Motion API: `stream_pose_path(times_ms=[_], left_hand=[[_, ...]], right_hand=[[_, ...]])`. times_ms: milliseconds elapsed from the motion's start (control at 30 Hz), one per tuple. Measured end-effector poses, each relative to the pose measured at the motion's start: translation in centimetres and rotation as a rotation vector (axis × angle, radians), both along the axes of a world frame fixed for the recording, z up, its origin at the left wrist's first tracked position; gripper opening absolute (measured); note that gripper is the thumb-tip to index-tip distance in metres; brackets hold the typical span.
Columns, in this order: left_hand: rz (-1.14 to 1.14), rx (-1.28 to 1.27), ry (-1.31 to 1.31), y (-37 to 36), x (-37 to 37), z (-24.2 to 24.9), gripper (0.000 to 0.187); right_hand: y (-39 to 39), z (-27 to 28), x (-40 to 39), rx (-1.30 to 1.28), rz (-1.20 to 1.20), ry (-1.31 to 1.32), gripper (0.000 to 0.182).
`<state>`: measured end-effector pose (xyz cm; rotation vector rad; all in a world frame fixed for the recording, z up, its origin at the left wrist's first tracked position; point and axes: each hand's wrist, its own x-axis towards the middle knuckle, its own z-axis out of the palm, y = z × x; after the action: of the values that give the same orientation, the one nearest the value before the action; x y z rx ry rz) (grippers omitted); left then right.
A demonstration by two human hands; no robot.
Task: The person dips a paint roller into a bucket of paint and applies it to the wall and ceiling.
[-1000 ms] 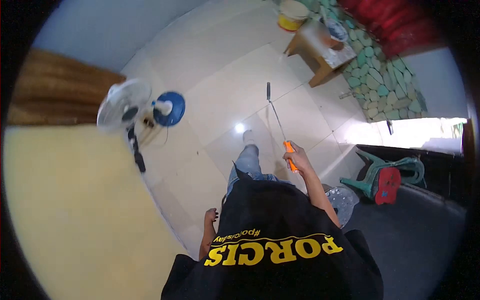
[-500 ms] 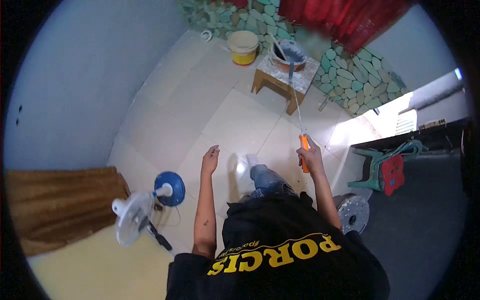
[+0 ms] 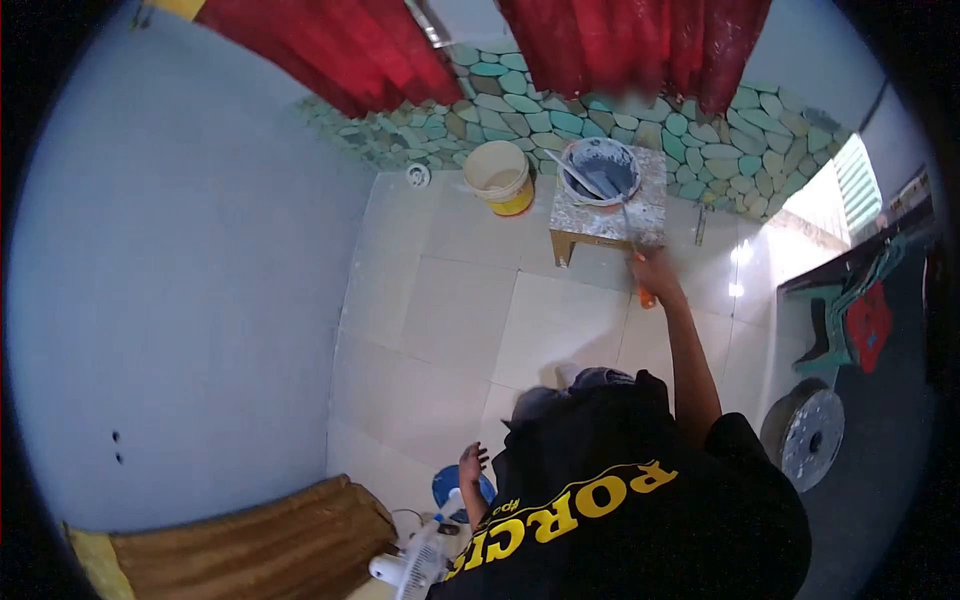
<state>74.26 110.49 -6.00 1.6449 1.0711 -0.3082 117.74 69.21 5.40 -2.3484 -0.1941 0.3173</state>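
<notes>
The right hand (image 3: 655,275), fingers clamped, gripped the orange-handled thin metal roller (image 3: 634,245) reaching into the grey paint bucket (image 3: 600,172); light, stiff, probably best held by its handle. The left hand (image 3: 472,464) hung open-fingered.

Red curtains (image 3: 640,40) above a pebble wall (image 3: 700,140) — yellow bucket (image 3: 500,177), fan (image 3: 415,565), green chair (image 3: 850,310) on tiles

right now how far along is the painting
Done: the blue-grey wall already looks evenly coated. In hand: the right hand holds the orange-handled paint roller, its head reaching into the grey paint bucket on the small wooden stool. Left hand hangs free. What remains isn't visible.
</notes>
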Motion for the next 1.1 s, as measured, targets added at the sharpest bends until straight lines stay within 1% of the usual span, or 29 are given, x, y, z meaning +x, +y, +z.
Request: stream_pose_path(times_ms=[33, 67, 133, 200, 267, 333, 367, 400, 433, 467, 533, 567, 600, 633, 667, 733, 767, 800, 833, 867, 900, 933, 967, 1000, 1033, 1067, 1100], left_hand=[[-0.045, -0.043, 0.063, 1.8, 0.8, -0.5, 0.05], [-0.089, -0.09, 0.124, 3.5, 1.5, -2.0, 0.049], [-0.169, -0.095, 0.106, 4.3, 6.5, -1.3, 0.048], [-0.253, -0.091, 0.096, 5.5, 12.9, -0.7, 0.047], [-0.299, -0.084, 0.038, 6.3, 21.0, -1.2, 0.046], [-0.479, -0.023, -0.038, 7.0, 30.1, -2.2, 0.047], [-0.587, 0.022, -0.096, 7.0, 34.9, -2.1, 0.047], [-0.694, 0.066, -0.158, 6.6, 39.8, -1.7, 0.047], [-0.806, 0.159, -0.257, 5.7, 44.6, -0.8, 0.046], [-0.915, 0.249, -0.356, 4.6, 49.0, 0.7, 0.045], [-1.01, 0.182, -0.423, 1.7, 57.0, 4.4, 0.04], [-1.1, 0.143, -0.411, 0.6, 60.6, 5.1, 0.038], [-1.186, 0.1, -0.396, -0.5, 63.7, 5.7, 0.036], [-1.256, 0.077, -0.381, -2.1, 66.6, 7.3, 0.04], [-1.267, 0.042, -0.386, -3.2, 68.6, 8.6, 0.04], [-1.466, -0.029, -0.406, -5.9, 72.6, 10.8, 0.046], [-1.559, -0.084, -0.406, -6.9, 74.2, 11.4, 0.058], [-1.587, -0.129, -0.421, -8.0, 75.4, 12.2, 0.058], [-1.682, -0.167, -0.531, -9.4, 76.2, 13.1, 0.066], [-1.776, -0.214, -0.65, -10.9, 76.6, 14.0, 0.075], [-1.834, -0.2, -0.668, -12.3, 76.7, 15.1, 0.082], [-1.896, -0.18, -0.697, -13.2, 77.0, 15.4, 0.089], [-1.944, -0.218, -0.76, -14.1, 77.4, 13.6, 0.09], [-1.992, -0.26, -0.826, -14.5, 77.7, 11.8, 0.09], [-2.008, -0.342, -0.755, -14.8, 78.0, 10.8, 0.083], [-2.023, -0.417, -0.682, -15.2, 78.2, 10.2, 0.075], [-2.053, -0.399, -0.565, -15.8, 78.4, 11.4, 0.067]], right_hand=[[1.5, 2.0, 0.6, 0.144, -0.21, 0.173, 0.042], [2.7, 4.2, 1.2, 0.137, -0.237, 0.179, 0.042], [4.0, 6.6, 2.2, -0.082, -0.203, 0.276, 0.04], [4.5, 7.0, 2.2, -0.065, -0.286, 0.253, 0.041], [4.9, 7.9, 2.1, -0.049, -0.38, 0.229, 0.042], [5.2, 10.0, 2.1, -0.003, -0.408, 0.269, 0.044], [5.7, 11.0, 2.3, -0.001, -0.452, 0.273, 0.044], [6.2, 11.8, 2.6, -0.019, -0.436, 0.256, 0.046], [6.8, 12.2, 3.4, -0.037, -0.42, 0.24, 0.049], [7.5, 11.8, 4.4, -0.034, -0.463, 0.249, 0.049], [8.6, 11.5, 6.3, 0.035, -0.488, 0.235, 0.053], [9.2, 13.6, 8.1, 0.095, -0.504, 0.422, 0.054], [9.6, 12.2, 9.1, 0.015, -0.487, 0.363, 0.053], [10.1, 11.3, 10.7, 0.049, -0.53, 0.393, 0.054], [10.8, 10.4, 12.0, 0.085, -0.571, 0.425, 0.054], [11.6, 7.7, 14.4, 0.134, -0.581, 0.385, 0.052], [12.0, 7.4, 15.9, 0.094, -0.481, 0.438, 0.053], [12.1, 7.2, 17.3, 0.051, -0.393, 0.495, 0.053], [12.0, 6.4, 18.5, -0.159, -0.1, 0.388, 0.05], [12.2, 4.1, 19.4, -0.367, 0.193, 0.299, 0.048], [12.6, -5.5, 19.0, -0.274, 0.013, 0.413, 0.038], [12.3, 0.8, 21.1, -0.184, 0.274, 0.116, 0.03], [13.0, 3.8, 22.9, -0.225, 0.215, 0.24, 0.03], [13.0, -1.4, 22.9, -0.12, 0.171, 0.14, 0.025], [13.7, -1.9, 22.9, -0.17, 0.083, 0.146, 0.025], [14.3, -2.2, 23.0, 0.264, -0.257, 0.455, 0.02], [13.9, -2.0, 22.9, 0.748, -0.589, 0.701, 0.028]])
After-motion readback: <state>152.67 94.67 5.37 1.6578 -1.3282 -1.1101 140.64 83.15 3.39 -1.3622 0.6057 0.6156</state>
